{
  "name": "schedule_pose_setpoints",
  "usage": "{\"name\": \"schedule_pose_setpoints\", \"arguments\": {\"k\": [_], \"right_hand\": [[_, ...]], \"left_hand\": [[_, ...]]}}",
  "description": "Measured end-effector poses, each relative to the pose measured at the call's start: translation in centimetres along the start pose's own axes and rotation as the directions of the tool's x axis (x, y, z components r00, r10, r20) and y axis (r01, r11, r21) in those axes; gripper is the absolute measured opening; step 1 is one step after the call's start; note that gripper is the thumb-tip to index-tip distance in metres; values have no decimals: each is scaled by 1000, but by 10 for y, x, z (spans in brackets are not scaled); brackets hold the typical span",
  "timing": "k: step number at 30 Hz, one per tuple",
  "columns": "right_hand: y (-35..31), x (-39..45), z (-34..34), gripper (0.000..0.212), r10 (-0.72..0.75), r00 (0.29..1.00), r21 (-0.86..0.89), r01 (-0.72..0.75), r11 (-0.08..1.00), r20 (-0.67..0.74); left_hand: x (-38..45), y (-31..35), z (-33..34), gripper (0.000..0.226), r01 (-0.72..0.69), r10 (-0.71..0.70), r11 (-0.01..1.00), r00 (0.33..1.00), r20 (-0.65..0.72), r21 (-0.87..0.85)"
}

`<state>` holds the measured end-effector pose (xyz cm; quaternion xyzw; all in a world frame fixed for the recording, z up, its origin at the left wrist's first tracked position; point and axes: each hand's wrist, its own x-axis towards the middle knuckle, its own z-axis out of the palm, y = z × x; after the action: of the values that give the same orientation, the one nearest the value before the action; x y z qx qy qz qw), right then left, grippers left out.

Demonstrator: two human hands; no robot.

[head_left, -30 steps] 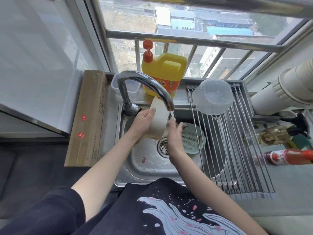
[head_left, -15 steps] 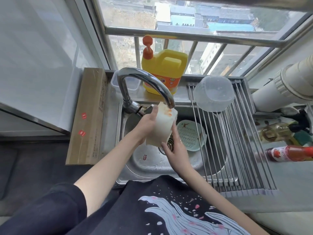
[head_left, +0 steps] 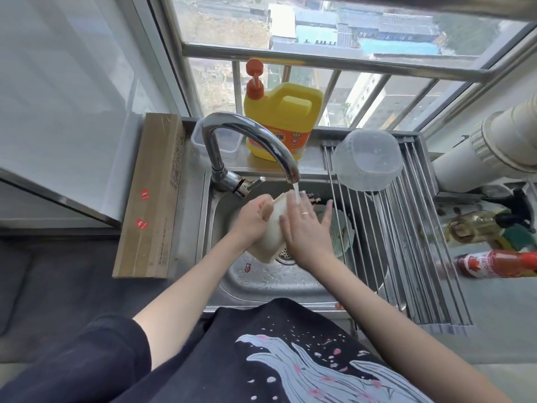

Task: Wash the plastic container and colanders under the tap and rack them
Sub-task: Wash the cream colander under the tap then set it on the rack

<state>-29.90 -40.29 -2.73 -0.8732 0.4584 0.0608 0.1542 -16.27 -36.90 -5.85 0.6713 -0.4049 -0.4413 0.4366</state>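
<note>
The left hand point(head_left: 252, 221) had its fingers curled round the rim of a cream-white plastic colander point(head_left: 271, 234), holding it tilted on edge over the stainless-steel sink point(head_left: 261, 283), just below the curved chrome tap point(head_left: 250, 141). The right hand point(head_left: 305, 228) lay flat against the colander's right side, fingers straight and spread, so that grip was open and rubbing rather than grasping. The thin stream of water point(head_left: 296, 194) fell on the right hand's fingers and the colander's top edge.

The step in hand looked like rinsing this colander, and doing it well would mean turning the piece in the left hand's grip so the stream reached every face, while the flat right palm swept over the holes (where residue tends to lodge). Holding it low over the drain should limit splash onto the desk at right.

A pale green round plastic colander point(head_left: 341, 231) lay in the sink's right half, partly hidden behind the right hand and under the bars of the steel roll-up rack point(head_left: 406, 242), apparently not yet washed. The clear round plastic container point(head_left: 367, 159) sat upside down at the rack's far end, seemingly done. A yellow detergent jug with an orange pump point(head_left: 286, 117) stood on the far ledge behind the tap.
</note>
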Motion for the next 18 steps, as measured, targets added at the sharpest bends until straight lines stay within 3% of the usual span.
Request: {"name": "schedule_pose_setpoints", "arguments": {"k": [3,5,6,8,9,12,14,16,18], "right_hand": [[-19,-25,18,57,-264,955,-46,260,965,-139],[-8,-13,23,54,-131,982,10,134,991,-137],[0,-1,21,53,43,996,83,-37,996,-75],[9,16,13,55,328,943,195,-333,922,58],[6,18,9,55,365,928,167,-372,913,72],[-23,-2,8,63,179,983,-12,-180,984,-39],[-33,-12,8,71,120,991,-35,-122,992,-57],[-27,0,12,65,167,984,58,-164,985,-55],[-14,22,7,54,341,939,328,-336,883,45]], "left_hand": [[2,2,1,37,42,-47,995,998,-47,-94],[4,3,-2,35,24,-26,995,1000,-18,-99],[5,2,-3,32,18,-17,997,1000,12,-72],[4,1,0,30,15,-14,1000,999,49,-14],[4,-1,3,29,18,-17,1000,998,54,-10],[1,4,11,20,46,-43,995,998,34,-85],[2,8,12,15,82,-76,984,996,43,-155],[7,10,9,17,119,-114,988,992,54,-97],[10,7,5,18,158,-153,983,986,68,-88]]}}
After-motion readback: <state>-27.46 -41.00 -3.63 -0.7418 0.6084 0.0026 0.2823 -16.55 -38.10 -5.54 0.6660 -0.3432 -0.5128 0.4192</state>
